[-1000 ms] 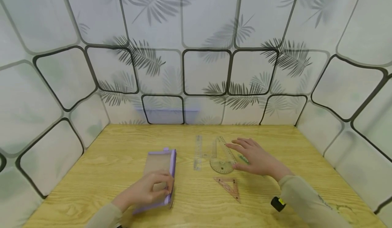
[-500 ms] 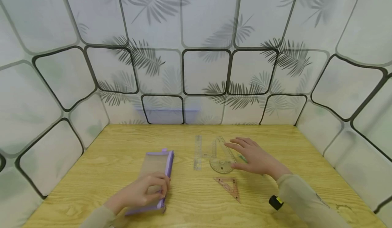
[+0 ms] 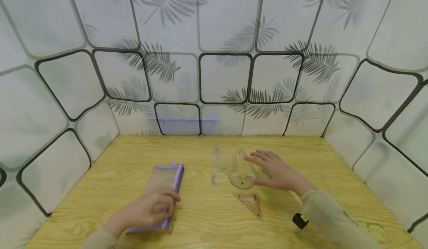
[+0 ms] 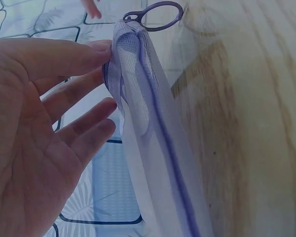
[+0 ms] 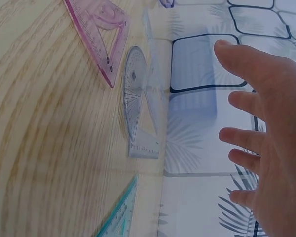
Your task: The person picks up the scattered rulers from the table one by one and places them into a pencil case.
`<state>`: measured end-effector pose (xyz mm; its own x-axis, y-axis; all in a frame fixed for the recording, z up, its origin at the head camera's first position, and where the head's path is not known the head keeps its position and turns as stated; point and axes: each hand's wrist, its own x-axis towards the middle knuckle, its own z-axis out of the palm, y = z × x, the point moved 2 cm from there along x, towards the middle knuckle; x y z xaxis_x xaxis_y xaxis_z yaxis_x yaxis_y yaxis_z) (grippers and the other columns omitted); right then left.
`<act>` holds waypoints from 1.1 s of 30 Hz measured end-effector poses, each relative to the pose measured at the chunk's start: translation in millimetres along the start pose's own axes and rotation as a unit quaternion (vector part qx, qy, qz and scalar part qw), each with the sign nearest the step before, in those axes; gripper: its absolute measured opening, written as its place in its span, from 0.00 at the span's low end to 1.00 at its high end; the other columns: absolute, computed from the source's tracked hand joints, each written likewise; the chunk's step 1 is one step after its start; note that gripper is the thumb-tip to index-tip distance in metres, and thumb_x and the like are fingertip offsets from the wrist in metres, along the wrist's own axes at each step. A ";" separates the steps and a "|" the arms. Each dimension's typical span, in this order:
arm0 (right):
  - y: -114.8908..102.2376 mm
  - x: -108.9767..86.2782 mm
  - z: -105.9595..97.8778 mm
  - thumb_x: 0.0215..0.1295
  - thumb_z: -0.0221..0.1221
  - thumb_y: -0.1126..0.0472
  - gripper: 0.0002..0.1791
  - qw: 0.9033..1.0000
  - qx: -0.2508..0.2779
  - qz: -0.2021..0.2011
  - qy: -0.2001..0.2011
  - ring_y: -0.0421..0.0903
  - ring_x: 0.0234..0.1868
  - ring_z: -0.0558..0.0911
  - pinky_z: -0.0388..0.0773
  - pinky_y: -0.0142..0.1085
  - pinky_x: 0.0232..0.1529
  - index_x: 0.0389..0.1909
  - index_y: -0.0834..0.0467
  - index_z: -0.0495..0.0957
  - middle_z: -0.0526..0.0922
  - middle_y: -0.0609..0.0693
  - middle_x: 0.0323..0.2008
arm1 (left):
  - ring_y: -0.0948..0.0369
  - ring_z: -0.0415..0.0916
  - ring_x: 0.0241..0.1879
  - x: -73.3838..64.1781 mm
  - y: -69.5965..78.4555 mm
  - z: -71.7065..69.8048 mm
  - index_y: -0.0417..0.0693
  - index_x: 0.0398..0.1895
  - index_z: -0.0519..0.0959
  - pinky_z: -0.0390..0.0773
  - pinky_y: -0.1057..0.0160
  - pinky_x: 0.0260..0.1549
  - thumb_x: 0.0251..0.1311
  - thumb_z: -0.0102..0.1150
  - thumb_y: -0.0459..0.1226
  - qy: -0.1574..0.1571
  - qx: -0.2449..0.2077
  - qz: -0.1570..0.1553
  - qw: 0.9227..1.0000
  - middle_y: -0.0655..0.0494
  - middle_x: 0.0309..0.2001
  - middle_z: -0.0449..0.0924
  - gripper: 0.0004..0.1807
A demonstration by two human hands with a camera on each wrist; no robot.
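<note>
Nearest, to the near left of the protractor (image 3: 241, 182), the left hand (image 3: 145, 208) pinches the purple-edged pouch (image 3: 160, 178) near its close end, thumb on one side and fingertips on the other. A ring (image 4: 160, 28) hangs from that end. To the near right of the protractor, a black piece (image 3: 300, 221) with a yellow patch sits beside the right sleeve (image 3: 329, 217). Just nearer than the protractor lies the pink triangle (image 3: 256, 204), flat on the wood-grain table (image 3: 207, 219). The right hand (image 3: 275, 172) hovers just right of the protractor, fingers spread and holding nothing, well apart from the left. Under it, partly hidden, is the green triangle (image 5: 119, 217). The clear triangle (image 3: 234, 161) lies directly beyond the protractor, overlapping it; the ruler (image 3: 216, 166) lies to the protractor's left. Farthest beyond the protractor stands the leaf-patterned wall (image 3: 225, 78).
</note>
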<state>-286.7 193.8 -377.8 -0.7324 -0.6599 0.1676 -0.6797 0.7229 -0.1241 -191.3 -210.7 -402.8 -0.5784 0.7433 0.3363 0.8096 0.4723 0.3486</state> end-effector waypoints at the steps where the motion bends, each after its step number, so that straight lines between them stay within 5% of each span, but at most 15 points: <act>1: -0.1 0.4 -0.2 0.64 0.61 0.41 0.41 1.000 0.002 0.000 0.002 0.61 0.75 0.59 0.56 0.66 0.73 0.76 0.45 0.58 0.62 0.57 0.74 | 0.58 0.76 0.55 -0.3 0.3 -0.6 0.62 0.26 0.74 0.80 0.53 0.55 0.49 0.65 0.25 0.003 0.004 0.001 1.000 0.57 0.53 0.80 0.19; 12: -0.7 10.2 -5.1 0.64 0.61 0.39 0.42 1.000 0.012 -0.006 0.012 0.61 0.75 0.60 0.58 0.65 0.72 0.76 0.46 0.58 0.63 0.56 0.74 | 0.52 0.75 0.57 -3.2 1.5 -4.3 0.67 0.30 0.74 0.80 0.50 0.55 0.59 0.66 0.35 -0.032 -0.013 -0.061 0.998 0.56 0.57 0.78 0.13; 17: 0.5 15.1 -6.4 0.64 0.59 0.37 0.42 1.000 0.020 -0.005 0.011 0.60 0.75 0.61 0.58 0.64 0.73 0.76 0.46 0.58 0.63 0.55 0.74 | 0.57 0.77 0.53 -1.7 1.5 -4.6 0.63 0.35 0.75 0.82 0.56 0.51 0.59 0.67 0.38 0.007 0.007 -0.055 0.998 0.58 0.52 0.79 0.10; 20: 0.9 17.2 -6.2 0.64 0.58 0.36 0.42 1.000 0.022 -0.001 0.011 0.61 0.75 0.61 0.57 0.65 0.73 0.76 0.46 0.58 0.63 0.56 0.74 | 0.58 0.78 0.51 -0.7 2.2 -4.8 0.56 0.41 0.76 0.83 0.56 0.50 0.57 0.69 0.38 0.037 0.022 -0.084 0.996 0.61 0.49 0.78 0.12; 28: 3.0 19.9 -4.7 0.66 0.57 0.36 0.41 1.000 0.013 0.000 0.015 0.62 0.74 0.62 0.57 0.65 0.72 0.76 0.47 0.59 0.64 0.57 0.73 | 0.53 0.77 0.49 3.7 2.6 -1.7 0.45 0.57 0.73 0.84 0.59 0.43 0.55 0.71 0.42 0.085 -0.012 -0.246 0.965 0.50 0.52 0.76 0.28; 33: 4.9 22.0 -5.7 0.65 0.58 0.37 0.41 1.000 0.014 -0.001 0.026 0.62 0.73 0.63 0.58 0.65 0.72 0.75 0.48 0.60 0.65 0.57 0.72 | 0.57 0.76 0.45 8.0 4.8 3.9 0.43 0.57 0.74 0.81 0.65 0.39 0.48 0.76 0.40 0.113 -0.007 -0.297 0.948 0.52 0.45 0.76 0.32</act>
<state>-305.9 184.1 -369.1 -0.7284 -0.6497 0.2176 -0.6828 0.7146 -0.1518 -191.7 -200.6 -401.8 -0.9395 0.2273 0.2563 0.3348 0.7676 0.5466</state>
